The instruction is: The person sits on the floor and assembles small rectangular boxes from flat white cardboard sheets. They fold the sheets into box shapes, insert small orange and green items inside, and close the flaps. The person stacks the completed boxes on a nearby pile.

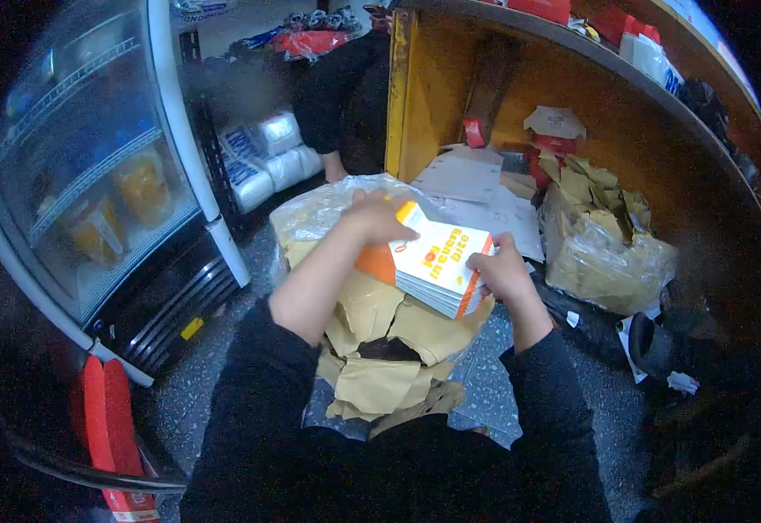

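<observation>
Right above a torn-open bundle on the floor, a stack of flat white printed card pieces (437, 272) is being held in both hands, tilted a bit, with orange along its right edge. The left end is gripped by the left hand (373, 218), thumb laid on top; its other fingers are mostly hidden, so how they're tucked can't be told. The right edge is pinched by the right hand (504, 270), thumb on the top face and fingers curled around the side. Below the left wrist an orange surface (376, 261) can be seen, though whether it's part of the same stack can't be made out.

Under all that, ripped brown paper (376, 383) is spread over the speckled grey floor (189, 392), with clear plastic (311, 207) bunched at the far side. Off to the right, another brown paper bundle (607, 266) is half wrapped in plastic, near some flat cardboard (463, 179) by a wooden cabinet (450, 70). On the left, orange-yellow bags (142, 187) are kept in a glass-door fridge (164, 78), and white plastic-wrapped packs (271, 152) are piled just past it, beside a dark-clothed person (341, 96).
</observation>
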The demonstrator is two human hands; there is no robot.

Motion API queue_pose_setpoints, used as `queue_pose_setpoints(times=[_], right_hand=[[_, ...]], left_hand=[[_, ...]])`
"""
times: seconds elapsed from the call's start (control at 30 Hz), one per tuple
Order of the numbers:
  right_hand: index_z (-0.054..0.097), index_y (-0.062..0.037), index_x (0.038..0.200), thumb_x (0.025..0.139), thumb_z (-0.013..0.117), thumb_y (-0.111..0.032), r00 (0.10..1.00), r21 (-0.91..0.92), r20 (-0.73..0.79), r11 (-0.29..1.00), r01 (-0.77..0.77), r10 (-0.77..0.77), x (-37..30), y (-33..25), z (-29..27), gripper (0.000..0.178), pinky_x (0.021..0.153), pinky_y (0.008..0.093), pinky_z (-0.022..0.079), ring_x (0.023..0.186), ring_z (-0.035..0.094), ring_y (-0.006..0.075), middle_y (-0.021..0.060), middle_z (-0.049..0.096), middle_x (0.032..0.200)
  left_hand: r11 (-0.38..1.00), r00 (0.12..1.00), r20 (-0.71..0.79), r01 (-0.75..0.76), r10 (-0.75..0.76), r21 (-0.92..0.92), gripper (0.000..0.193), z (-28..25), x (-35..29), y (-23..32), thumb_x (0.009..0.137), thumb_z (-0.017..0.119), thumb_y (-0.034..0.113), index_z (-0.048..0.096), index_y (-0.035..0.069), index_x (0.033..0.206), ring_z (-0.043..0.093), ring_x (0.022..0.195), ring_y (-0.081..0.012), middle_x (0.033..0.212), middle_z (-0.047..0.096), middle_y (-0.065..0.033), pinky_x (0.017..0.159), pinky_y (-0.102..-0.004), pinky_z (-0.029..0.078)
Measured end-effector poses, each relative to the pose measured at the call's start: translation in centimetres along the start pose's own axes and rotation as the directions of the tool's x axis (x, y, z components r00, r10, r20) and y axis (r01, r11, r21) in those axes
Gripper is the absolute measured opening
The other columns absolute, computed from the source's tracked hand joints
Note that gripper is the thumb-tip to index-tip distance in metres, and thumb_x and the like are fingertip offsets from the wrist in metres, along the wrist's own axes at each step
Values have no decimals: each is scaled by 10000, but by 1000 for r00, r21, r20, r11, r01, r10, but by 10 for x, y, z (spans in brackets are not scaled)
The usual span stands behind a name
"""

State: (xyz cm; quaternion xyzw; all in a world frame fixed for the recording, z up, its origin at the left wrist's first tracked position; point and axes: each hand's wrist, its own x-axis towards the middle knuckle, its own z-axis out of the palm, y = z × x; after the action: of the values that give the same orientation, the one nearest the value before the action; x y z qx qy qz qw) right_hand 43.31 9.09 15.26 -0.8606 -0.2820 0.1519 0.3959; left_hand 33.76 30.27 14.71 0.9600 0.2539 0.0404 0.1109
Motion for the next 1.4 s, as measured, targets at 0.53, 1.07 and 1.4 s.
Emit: queue_pose_setpoints(times=[0.53,1.07,1.4], right_hand=[[411,-143,1241,783,531,-351,773,-353,-231,791,500,-591,-43,73,51,517,955,415,303,1152,348,381,207,289,1318],[557,56,984,708,601,-466,922,-501,365,862,77,129,-205,198,131,592,831,408,412,974,513,380,247,541,1035],[533,-9,1017,722,581,-474,966,-529,221,849,2,136,-217,209,135,552,816,433,425,921,548,367,220,558,1012]], left_hand=[[989,652,-756,-135,47,-55,569,71,-116,-46,699,622,313,461,90,1197,347,1163,-356,1254,402,-172,961,-448,269],[834,834,-13,551,-551,34,461,422,-438,-265,819,434,345,348,278,1267,235,1220,-412,1357,237,-165,896,-597,286],[817,746,388,576,-540,29,627,403,-411,-232,768,491,477,252,289,1317,49,1256,-463,1405,56,-176,940,-635,159]])
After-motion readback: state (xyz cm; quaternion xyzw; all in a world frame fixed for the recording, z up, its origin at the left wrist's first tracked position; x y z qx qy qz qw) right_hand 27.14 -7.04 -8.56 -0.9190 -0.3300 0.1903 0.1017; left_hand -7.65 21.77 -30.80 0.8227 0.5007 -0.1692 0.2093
